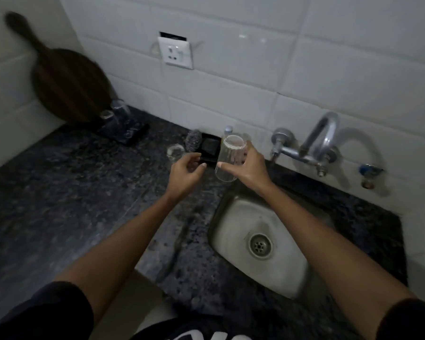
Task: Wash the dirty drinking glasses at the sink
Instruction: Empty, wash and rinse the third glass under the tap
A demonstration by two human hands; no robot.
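My right hand grips a clear drinking glass, tilted with its rim up and away, above the counter just left of the steel sink. My left hand hovers beside it with fingers loosely curled and holds nothing. Another clear glass stands on the dark counter just beyond the left hand. Two more glasses sit on a dark tray at the back left.
A black soap dish with a scrubber beside it lies behind the hands. A bottle cap shows behind the held glass. The tap is on the tiled wall. A wooden board leans in the corner.
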